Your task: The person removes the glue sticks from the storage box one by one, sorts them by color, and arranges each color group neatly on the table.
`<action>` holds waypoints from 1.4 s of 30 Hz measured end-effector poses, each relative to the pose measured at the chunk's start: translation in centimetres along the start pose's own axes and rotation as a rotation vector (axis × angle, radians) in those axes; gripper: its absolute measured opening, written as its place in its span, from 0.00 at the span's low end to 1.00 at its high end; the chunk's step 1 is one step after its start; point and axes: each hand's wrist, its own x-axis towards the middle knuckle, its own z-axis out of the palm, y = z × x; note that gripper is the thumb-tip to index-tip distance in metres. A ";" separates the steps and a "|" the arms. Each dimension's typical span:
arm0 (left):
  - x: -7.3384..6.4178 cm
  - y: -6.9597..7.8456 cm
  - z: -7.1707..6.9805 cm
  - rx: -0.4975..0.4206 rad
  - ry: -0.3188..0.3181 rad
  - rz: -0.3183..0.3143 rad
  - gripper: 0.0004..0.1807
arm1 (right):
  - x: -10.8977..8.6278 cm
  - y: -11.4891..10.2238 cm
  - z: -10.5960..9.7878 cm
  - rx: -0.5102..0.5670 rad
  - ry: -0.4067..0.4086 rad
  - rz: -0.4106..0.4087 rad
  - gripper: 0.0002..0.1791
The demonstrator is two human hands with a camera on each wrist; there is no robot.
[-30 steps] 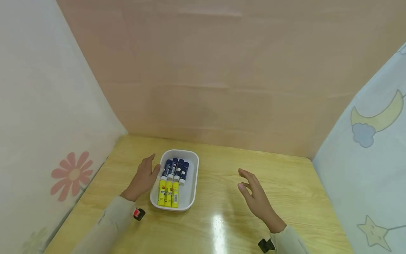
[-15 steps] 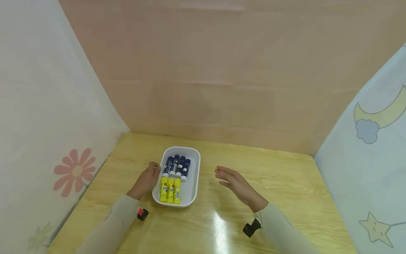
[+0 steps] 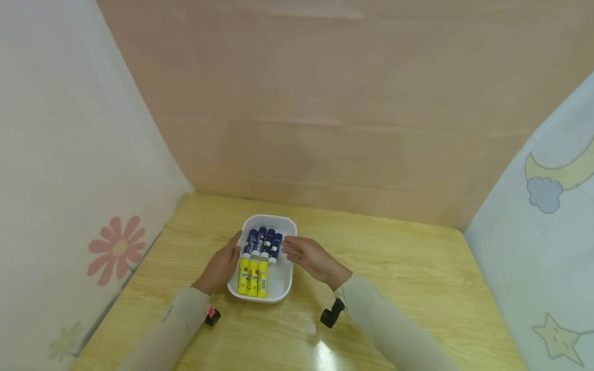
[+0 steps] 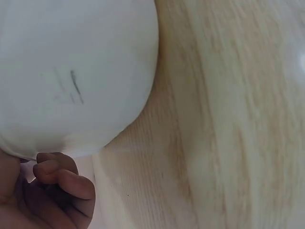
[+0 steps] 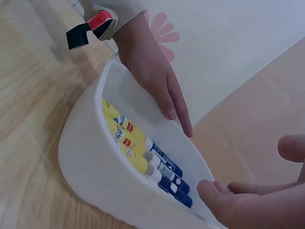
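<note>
A white plastic tray (image 3: 284, 286) stands on the table, with blue glue sticks (image 3: 262, 243) in its far half and yellow glue sticks (image 3: 252, 278) in its near half. My left hand (image 3: 223, 264) grips the tray's left rim; in the right wrist view its thumb lies over the inner side. Seen from the left wrist, its fingers (image 4: 66, 179) curl close beside the tray's outer wall (image 4: 81, 71). My right hand (image 3: 315, 258) reaches the right rim, fingers fairly straight and thumb apart from them. Whether these fingers touch the tray cannot be told.
A light wooden table (image 3: 394, 288) extends to the right of the tray. Behind it rises a brownish-pink backdrop (image 3: 325, 129). A white sheet with a pink flower (image 3: 119, 248) borders the left side, and one with a moon and star (image 3: 557, 340) the right.
My right hand has moved left across the table to the tray's right rim. My left hand has stayed at the left rim, its fingers shifting. The tray and glue sticks look unchanged.
</note>
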 end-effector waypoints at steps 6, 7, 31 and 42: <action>0.1 -0.2 0.5 0.050 0.038 0.029 0.29 | 1.8 0.8 0.9 0.091 0.073 0.059 0.32; 0.0 -0.1 0.5 0.058 0.044 0.030 0.29 | 2.0 0.8 1.0 0.102 0.093 0.070 0.33; -0.3 -0.4 0.5 0.015 0.095 0.019 0.29 | 5.3 1.7 3.2 0.158 0.265 0.144 0.42; -0.6 0.0 0.5 -0.006 0.112 0.026 0.28 | 6.1 2.6 3.2 0.158 0.242 0.162 0.37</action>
